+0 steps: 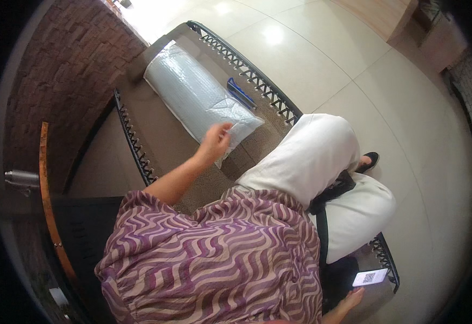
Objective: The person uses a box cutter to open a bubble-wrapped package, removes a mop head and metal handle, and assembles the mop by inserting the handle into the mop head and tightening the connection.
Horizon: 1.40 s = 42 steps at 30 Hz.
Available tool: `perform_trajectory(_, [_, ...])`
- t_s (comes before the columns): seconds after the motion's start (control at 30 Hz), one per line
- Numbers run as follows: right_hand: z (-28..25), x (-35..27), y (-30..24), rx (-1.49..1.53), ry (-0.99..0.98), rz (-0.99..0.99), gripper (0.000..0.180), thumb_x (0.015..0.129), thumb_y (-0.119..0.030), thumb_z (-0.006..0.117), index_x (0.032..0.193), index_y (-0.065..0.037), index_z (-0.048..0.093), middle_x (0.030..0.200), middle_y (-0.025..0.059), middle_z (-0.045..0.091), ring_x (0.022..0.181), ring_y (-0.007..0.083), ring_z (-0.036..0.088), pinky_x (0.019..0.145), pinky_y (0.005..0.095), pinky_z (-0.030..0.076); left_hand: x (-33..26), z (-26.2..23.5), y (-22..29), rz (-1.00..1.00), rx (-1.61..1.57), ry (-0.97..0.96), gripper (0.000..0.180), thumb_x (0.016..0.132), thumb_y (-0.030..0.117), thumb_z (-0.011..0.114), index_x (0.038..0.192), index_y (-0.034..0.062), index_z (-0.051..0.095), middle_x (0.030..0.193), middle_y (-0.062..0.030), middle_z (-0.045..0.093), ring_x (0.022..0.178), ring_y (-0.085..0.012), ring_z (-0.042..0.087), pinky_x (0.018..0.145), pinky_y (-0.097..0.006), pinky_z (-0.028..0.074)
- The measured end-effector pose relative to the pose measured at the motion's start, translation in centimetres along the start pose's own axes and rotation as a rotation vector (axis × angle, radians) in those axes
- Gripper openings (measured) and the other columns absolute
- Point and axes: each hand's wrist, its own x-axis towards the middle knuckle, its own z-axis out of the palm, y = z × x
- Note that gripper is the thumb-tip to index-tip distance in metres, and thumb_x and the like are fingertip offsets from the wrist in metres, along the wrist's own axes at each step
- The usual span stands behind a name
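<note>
A long silver bubble-lined mailer (193, 92) with a clear, crinkled end lies on the brown lounger seat (166, 127) to my left. Over its near end is my left hand (215, 143), fingers curled in; whether they pinch the wrapping or only hover above it is unclear. Down at the lower right, my right hand (353, 298) holds a white phone (370, 277) by its edge, with a square black-and-white code on its face. A slim dark object with blue edges (240, 93) rests beside the mailer; its kind is unclear.
Black lacing runs along the lounger's black frame (247, 59). A brick-patterned wall (68, 59) rises at the left, near a curved wooden strip (47, 183). Pale floor tiles (322, 59) spread to the right. My white-trousered legs (311, 146) cross the middle.
</note>
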Motion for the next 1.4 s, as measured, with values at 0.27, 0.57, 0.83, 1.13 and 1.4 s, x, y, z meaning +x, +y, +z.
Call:
perform_trajectory(0.27, [4.6,-5.7,-10.3,-0.46,0.152,-0.827,0.032,0.091,-0.012,0.037,0.117,0.002,0.049,0.122,0.0172,0.047,0.112,0.0263,0.045,0.095,0.0331,0.035,6.5,-3.0,2.3,0.266,0.497,0.296,0.032,0.075,0.005,0.055,0.107,0.0014,0.051,0.1,-0.014,0.054,0.095,-0.028,0.053,0.08,-0.035,0.044])
perform_trajectory(0.57, [20.2,-15.9,-22.1,-0.525,-0.411,-1.551,0.022,0.079,0.002,0.048,0.099,-0.002,0.057,0.116,0.0171,0.049,0.102,0.0285,0.051,0.086,0.037,0.042,14.3,-0.9,2.2,0.512,1.242,-0.138,0.024,0.069,0.012,0.059,0.093,0.0114,0.056,0.096,-0.0066,0.055,0.104,-0.0211,0.049,0.09,-0.035,0.035])
perform_trajectory(0.83, [29.3,-21.8,-23.6,-0.246,-0.843,-1.644,0.02,0.075,0.003,0.053,0.093,-0.003,0.06,0.099,0.0129,0.057,0.088,0.0273,0.056,0.079,0.0349,0.045,14.6,-2.1,2.0,0.526,1.236,-0.242,0.016,0.074,0.01,0.053,0.089,0.0108,0.054,0.087,-0.0058,0.056,0.091,-0.0221,0.055,0.085,-0.036,0.038])
perform_trajectory(1.13, [29.8,-22.4,-21.5,-0.22,-0.887,-1.664,0.021,0.074,0.003,0.053,0.092,-0.003,0.06,0.099,0.013,0.057,0.085,0.0277,0.057,0.075,0.0335,0.046,14.8,-1.2,6.5,0.42,0.722,0.074,0.015,0.078,0.017,0.06,0.087,0.0077,0.054,0.085,-0.0074,0.06,0.073,-0.0282,0.06,0.062,-0.037,0.049])
perform_trajectory(1.4, [30.6,-23.7,-21.2,0.063,-0.918,-1.216,0.032,0.085,-0.006,0.05,0.117,-0.002,0.047,0.117,0.0115,0.047,0.093,0.019,0.053,0.077,0.0286,0.044,4.8,4.6,17.3,-0.2,-0.566,-0.541,0.031,0.083,0.016,0.057,0.109,0.0031,0.047,0.088,-0.0059,0.054,0.08,-0.0128,0.054,0.069,-0.029,0.048])
